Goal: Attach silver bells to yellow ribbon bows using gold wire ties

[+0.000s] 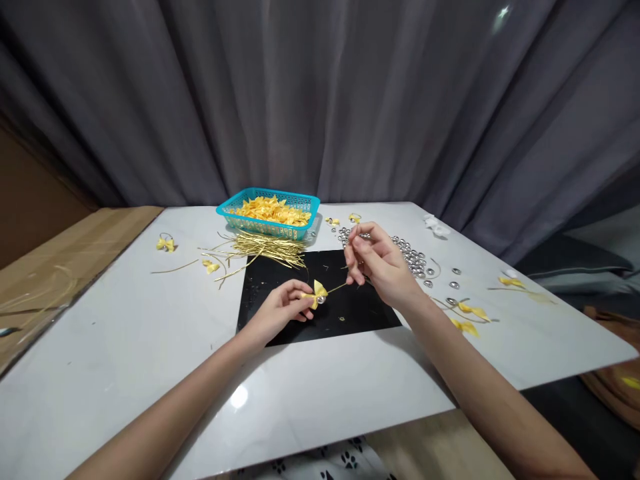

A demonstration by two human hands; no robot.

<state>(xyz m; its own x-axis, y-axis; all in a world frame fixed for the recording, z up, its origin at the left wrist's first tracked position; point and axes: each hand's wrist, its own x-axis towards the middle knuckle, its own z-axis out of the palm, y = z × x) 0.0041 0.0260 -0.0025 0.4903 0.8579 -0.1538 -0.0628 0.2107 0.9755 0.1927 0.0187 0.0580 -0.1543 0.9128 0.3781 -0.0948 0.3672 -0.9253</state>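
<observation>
Over a black mat (360, 313), my left hand (283, 307) pinches a yellow ribbon bow (319, 291) with a shiny silver bell (321, 300) at its front. A thin gold cord (338, 288) runs from the bow toward my right hand (377, 260). That hand is raised higher, its thumb and forefinger pressed together on the cord; the very tip of the cord is hard to make out. Behind my left hand lies a bundle of gold cords (270, 248). Many silver bells (413, 257) are scattered beyond and beside my right hand.
A turquoise basket (225, 210) of yellow bows stands at the back. One bow with a cord loop (165, 244) lies at the left. Loose bows (473, 311) and cords lie right of my right forearm, with a white bow (437, 225) farther back. Cardboard (75, 257) borders the table's left side.
</observation>
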